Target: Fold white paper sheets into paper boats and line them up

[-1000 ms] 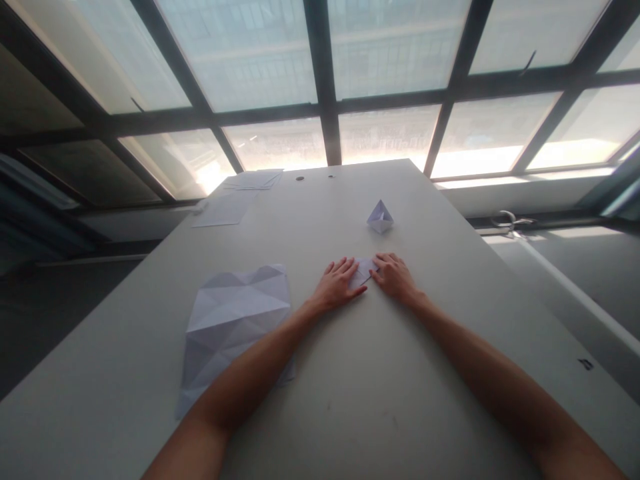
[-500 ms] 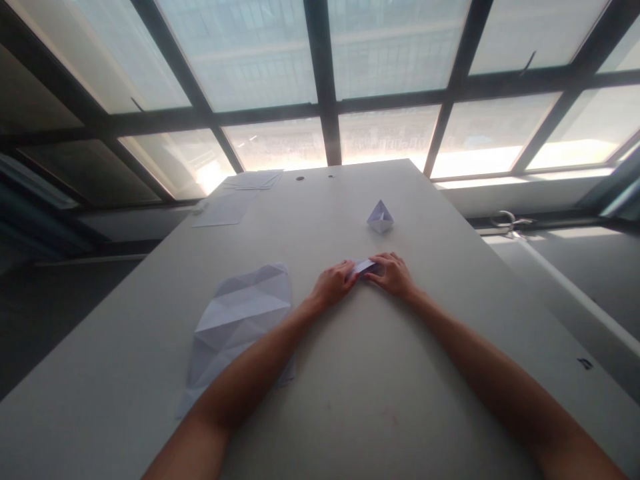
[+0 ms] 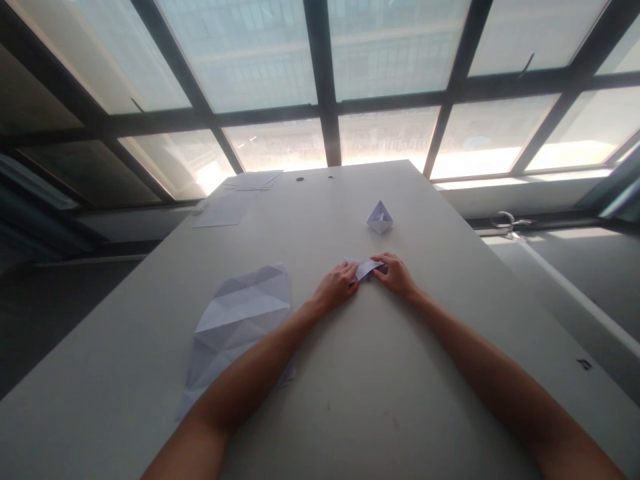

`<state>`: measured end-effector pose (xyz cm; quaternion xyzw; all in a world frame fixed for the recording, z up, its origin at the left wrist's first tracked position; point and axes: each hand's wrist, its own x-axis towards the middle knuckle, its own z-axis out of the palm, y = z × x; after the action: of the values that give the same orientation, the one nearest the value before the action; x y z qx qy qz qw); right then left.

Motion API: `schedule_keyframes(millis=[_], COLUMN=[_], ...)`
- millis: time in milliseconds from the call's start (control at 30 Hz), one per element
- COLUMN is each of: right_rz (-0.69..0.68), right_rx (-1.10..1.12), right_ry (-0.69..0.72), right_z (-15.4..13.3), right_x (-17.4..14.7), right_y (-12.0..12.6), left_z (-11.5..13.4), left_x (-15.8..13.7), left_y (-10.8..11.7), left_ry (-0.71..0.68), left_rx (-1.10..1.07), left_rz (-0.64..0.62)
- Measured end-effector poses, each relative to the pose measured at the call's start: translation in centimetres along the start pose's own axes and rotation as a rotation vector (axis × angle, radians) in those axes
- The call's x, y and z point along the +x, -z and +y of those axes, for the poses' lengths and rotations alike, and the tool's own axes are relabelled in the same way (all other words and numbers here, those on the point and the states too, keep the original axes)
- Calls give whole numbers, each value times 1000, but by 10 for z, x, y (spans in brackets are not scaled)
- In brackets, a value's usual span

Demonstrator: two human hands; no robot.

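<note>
Over the table [image 3: 360, 373], left hand [image 3: 336, 284] and right hand [image 3: 394, 273] angle inward, each grip clamped on folded paper [image 3: 367, 269].

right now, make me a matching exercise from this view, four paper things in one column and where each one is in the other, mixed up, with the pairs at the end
1. small folded paper
2. pointed paper shape
3. creased sheet
4. flat sheets

A. partly hidden by the left forearm
B. between the left hand and right hand
C. far left of the table
D. just beyond the right hand

Pairs: 1-B, 2-D, 3-A, 4-C
</note>
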<state>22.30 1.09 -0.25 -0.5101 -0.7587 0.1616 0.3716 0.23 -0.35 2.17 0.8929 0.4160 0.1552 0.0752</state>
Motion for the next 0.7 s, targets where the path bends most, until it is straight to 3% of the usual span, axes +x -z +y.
schedule_keyframes(millis=[267, 500, 700], right_rz=[-7, 37, 98], right_rx=[2, 203, 397], right_ry=[0, -5, -100], right_z=[0, 3, 4], right_x=[-1, 0, 3], right_y=[0, -5, -9], left_z=[0, -10, -14], left_x=[-1, 0, 2], left_y=[-4, -14, -19], left_ry=[7, 113, 138], left_rx=[50, -24, -173], left_rz=[-2, 17, 104])
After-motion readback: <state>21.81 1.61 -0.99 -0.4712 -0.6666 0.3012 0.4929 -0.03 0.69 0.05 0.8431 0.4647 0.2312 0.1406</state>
